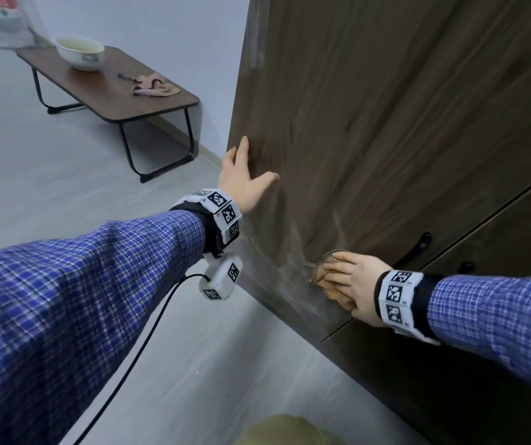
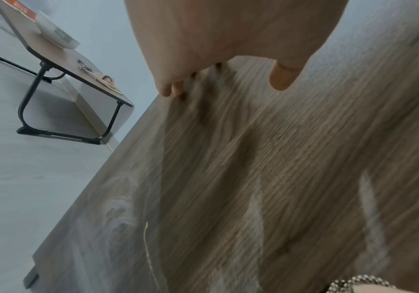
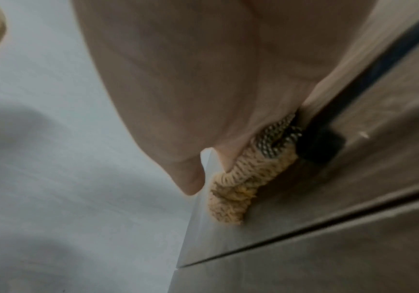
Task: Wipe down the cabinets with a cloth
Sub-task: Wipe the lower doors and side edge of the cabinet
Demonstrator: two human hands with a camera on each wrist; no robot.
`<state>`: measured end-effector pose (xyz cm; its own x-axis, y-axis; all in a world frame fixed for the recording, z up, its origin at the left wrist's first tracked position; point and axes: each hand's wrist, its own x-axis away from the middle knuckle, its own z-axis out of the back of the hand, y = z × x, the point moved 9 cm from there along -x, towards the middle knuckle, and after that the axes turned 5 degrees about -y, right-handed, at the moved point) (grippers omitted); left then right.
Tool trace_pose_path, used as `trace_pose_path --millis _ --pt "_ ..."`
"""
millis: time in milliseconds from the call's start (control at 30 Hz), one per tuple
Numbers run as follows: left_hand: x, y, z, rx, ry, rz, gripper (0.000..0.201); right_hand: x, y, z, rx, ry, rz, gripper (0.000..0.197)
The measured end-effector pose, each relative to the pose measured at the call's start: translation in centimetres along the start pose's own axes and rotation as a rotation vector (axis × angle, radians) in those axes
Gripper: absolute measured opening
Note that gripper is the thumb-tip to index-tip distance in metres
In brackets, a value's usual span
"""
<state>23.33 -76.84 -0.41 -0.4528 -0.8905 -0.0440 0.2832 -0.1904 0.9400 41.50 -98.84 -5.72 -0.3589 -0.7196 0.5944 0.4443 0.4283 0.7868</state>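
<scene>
Right hand [image 1: 352, 285] presses a bunched orange cloth [image 3: 231, 196] flat against the lower part of the dark wood-grain cabinet door [image 1: 386, 130], just beside a black handle [image 1: 418, 248], fingers straight over it. Left hand [image 1: 244, 178] lies spread and empty on the door's edge, bracing. The cloth looks soft and light, likely to slip or unfold; palm pressure over its middle should hold it.

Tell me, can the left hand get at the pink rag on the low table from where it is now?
Probably not without stepping over. The left hand rests flat on the cabinet door, and the pink rag lies on the low table across open floor, well beyond the outstretched arm.
</scene>
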Motion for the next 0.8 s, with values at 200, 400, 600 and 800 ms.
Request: trace_pose_path --millis 200,400,600,800 --pt "0.2 0.1 0.2 -0.059 0.072 -0.106 0.093 4.0 8.4 11.0 -0.071 0.567 -0.129 0.074" --pt "0.4 -0.2 0.3 -0.114 0.088 -0.110 0.100 2.9 -1.9 1.3 0.119 0.155 0.204 0.078" --pt "0.3 -0.8 1.2 -0.250 0.038 -0.131 0.097 0.6 -0.8 4.1 0.046 0.240 0.121 0.073" --pt "1.8 -2.9 0.6 -0.311 0.070 -0.127 0.085 -3.6 1.3 13.5 -0.058 0.490 -0.025 0.075"
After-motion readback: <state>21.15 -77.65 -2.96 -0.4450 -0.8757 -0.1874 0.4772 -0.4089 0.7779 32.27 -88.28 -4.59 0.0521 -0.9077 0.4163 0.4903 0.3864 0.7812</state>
